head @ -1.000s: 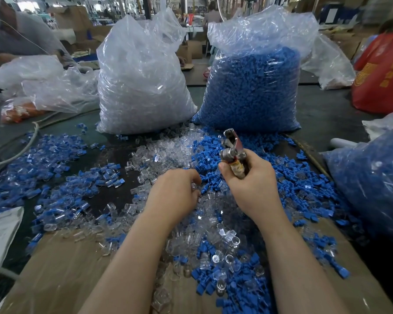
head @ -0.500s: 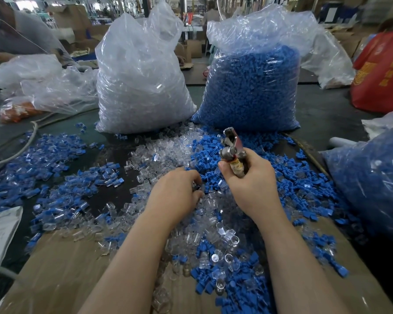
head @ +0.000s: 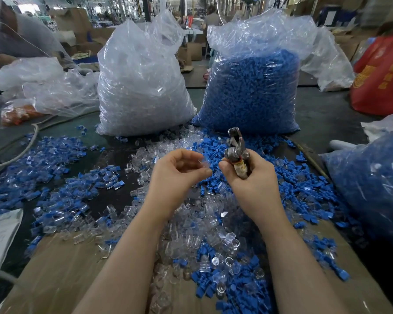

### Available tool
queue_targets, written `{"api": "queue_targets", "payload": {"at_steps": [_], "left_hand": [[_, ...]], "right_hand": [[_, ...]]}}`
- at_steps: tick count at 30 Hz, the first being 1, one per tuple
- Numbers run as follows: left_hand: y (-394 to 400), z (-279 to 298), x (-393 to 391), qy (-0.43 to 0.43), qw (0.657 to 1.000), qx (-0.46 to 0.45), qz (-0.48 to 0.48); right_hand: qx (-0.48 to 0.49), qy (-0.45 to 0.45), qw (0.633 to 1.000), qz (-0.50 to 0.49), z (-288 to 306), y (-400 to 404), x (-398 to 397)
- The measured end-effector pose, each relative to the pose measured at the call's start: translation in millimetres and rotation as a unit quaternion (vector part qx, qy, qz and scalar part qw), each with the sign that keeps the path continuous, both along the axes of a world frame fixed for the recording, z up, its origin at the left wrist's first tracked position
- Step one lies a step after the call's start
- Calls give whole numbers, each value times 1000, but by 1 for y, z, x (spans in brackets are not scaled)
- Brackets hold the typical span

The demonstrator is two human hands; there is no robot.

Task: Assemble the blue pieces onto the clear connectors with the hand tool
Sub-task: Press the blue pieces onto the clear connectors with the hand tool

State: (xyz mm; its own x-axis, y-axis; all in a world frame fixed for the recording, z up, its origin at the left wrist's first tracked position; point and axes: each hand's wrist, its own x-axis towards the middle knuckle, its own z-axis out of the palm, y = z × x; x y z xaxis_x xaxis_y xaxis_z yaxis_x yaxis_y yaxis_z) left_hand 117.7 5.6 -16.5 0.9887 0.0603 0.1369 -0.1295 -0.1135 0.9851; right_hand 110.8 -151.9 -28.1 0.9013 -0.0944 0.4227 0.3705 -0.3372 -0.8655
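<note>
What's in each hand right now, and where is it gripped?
Right hand grips the hand tool by its handles, head pointing up. Left hand pinches a clear connector at its fingertips.

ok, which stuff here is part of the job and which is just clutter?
In the job: hand tool in right hand; clear connector pinched by left hand; loose blue pieces.
Lying about: red bag, white cable, paper.

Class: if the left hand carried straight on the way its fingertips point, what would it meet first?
Probably the right hand gripping the hand tool; the left hand, pinching a clear connector, points right at it, though depth is unclear.
</note>
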Motion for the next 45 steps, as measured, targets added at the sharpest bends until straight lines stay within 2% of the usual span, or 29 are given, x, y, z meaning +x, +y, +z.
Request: {"api": "queue_targets", "payload": {"at_steps": [3,7,18,27,36,45], "left_hand": [[1,2,-2,-11,999,-38,-12],[-3,3,-4,-13,1000,-7,-21],[-11,3,-4,-52,998,22,16],[-15,3,-7,-88,996,5,28],[-11,6,-8,-44,997,-53,-31],[-14,4,-8,-39,998,-44,-7]], "right_hand": [[37,-4,999,13,3,1,-2],[65,-5,998,28,5,0,-3],[52,6,998,24,4,2,-3],[48,7,998,30,5,4,-2],[37,0,999,21,4,3,-4],[15,-14,1000,6,1,2,-2]]}}
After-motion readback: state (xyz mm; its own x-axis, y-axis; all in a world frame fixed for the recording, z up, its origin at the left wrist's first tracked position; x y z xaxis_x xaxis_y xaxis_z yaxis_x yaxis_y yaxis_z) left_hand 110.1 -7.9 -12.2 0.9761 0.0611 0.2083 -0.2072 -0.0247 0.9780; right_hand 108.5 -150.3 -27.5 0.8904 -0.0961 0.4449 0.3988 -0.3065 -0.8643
